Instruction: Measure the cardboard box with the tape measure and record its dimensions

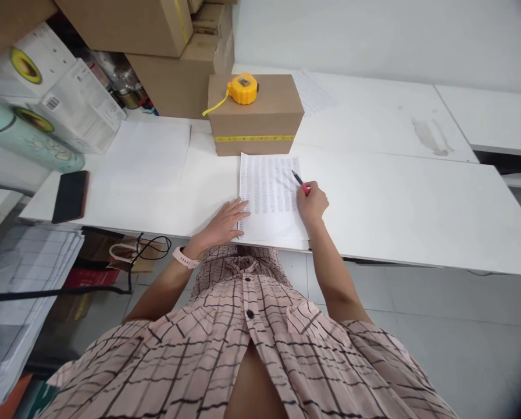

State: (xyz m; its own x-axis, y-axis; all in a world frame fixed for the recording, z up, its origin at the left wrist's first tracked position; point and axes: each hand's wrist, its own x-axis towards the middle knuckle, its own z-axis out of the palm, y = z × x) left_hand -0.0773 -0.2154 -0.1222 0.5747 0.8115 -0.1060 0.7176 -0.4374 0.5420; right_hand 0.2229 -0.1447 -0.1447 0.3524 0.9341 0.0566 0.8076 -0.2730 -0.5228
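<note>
A printed sheet of paper [269, 224] covered in columns of small text lies at the front edge of the white table. My left hand [223, 224] rests flat with spread fingers, its fingertips on the sheet's left edge. At the sheet's right side, my right hand [313, 203] is closed around a red and black pen [302, 181], which points up and to the left. Just behind the sheet stands a cardboard box [256, 125] with a yellow printed band around it. On top of that box sits a yellow tape measure [243, 89] with its strap hanging left.
Larger cardboard boxes [164, 81] are stacked at the back left. A mint-green bottle [29, 137], white avocado-print boxes [77, 105], a phone [71, 196] and blank paper [142, 154] occupy the left side. Another printed sheet [315, 93] lies behind the box.
</note>
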